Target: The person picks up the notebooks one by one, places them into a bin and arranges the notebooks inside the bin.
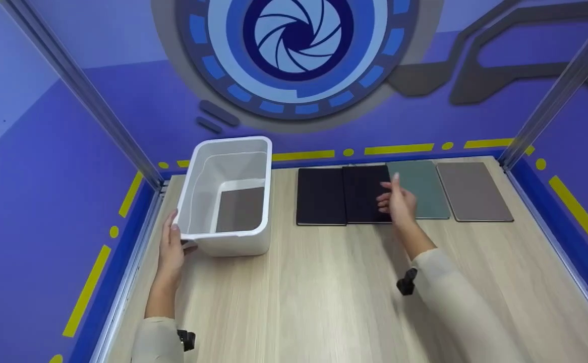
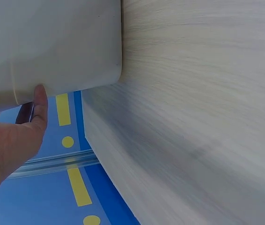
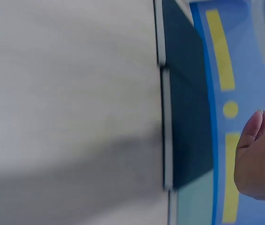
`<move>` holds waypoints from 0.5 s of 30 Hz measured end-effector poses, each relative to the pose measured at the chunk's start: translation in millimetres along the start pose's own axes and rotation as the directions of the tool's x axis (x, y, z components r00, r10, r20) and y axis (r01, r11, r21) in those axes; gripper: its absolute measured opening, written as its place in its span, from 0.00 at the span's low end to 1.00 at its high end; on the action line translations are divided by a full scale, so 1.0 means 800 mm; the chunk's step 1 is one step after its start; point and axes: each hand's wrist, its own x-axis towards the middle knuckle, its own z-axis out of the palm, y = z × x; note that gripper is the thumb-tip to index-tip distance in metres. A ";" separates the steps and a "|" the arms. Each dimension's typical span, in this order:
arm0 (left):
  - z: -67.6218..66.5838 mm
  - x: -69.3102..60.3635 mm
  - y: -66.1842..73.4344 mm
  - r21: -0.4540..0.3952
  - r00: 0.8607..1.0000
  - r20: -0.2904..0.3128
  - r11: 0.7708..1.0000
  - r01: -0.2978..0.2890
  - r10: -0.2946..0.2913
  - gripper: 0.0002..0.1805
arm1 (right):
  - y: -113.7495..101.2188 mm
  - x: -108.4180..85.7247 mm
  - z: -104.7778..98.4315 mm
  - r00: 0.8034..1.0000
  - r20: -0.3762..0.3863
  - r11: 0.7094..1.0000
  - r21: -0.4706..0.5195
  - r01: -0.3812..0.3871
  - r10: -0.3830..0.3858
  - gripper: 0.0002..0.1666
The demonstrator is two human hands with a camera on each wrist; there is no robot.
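Note:
A white plastic bin (image 1: 233,244) stands on the left of the table. My left hand (image 1: 171,249) holds its near left corner, fingers along the outer side; in the left wrist view one digit of that hand (image 2: 15,140) touches the bin wall. A flat grey-brown rectangle, seemingly a notebook, (image 1: 241,209) lies at the bottom of the bin. My right hand (image 1: 400,202) hovers with loosely bent fingers and nothing in it, above a black notebook (image 1: 364,194) and a green notebook (image 1: 420,191). Another black notebook (image 1: 320,196) lies left of these.
A grey-brown notebook (image 1: 474,191) ends the row on the right. The row runs along the back of the wooden table (image 1: 314,292). Blue printed panels (image 1: 137,106) enclose the back and sides, with metal posts (image 1: 84,91) at the corners.

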 end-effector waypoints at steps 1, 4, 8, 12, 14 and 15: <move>0.000 -0.001 0.000 0.002 1.000 0.002 1.000 -0.005 0.005 0.32 | 0.002 0.002 -0.010 1.000 -0.018 1.000 0.004 -0.002 0.002 0.45; 0.001 -0.002 0.000 0.004 1.000 0.008 1.000 -0.011 0.011 0.32 | 0.008 0.006 -0.039 0.998 -0.070 1.000 0.002 -0.011 0.011 0.42; -0.001 0.000 -0.002 0.009 1.000 0.011 1.000 0.005 -0.005 0.31 | 0.017 0.011 -0.079 0.991 -0.126 0.997 -0.055 -0.049 0.041 0.39; -0.003 0.000 -0.002 0.004 1.000 0.009 1.000 0.015 -0.015 0.31 | 0.028 0.015 -0.113 0.983 -0.178 0.990 -0.125 -0.070 0.047 0.42; -0.003 0.000 -0.001 -0.004 1.000 0.015 1.000 0.015 -0.014 0.31 | 0.034 0.016 -0.130 0.978 -0.207 0.985 -0.160 -0.069 0.035 0.43; -0.002 0.000 0.000 -0.005 1.000 0.018 1.000 0.014 -0.014 0.31 | 0.036 0.017 -0.140 0.974 -0.223 0.982 -0.175 -0.073 0.032 0.42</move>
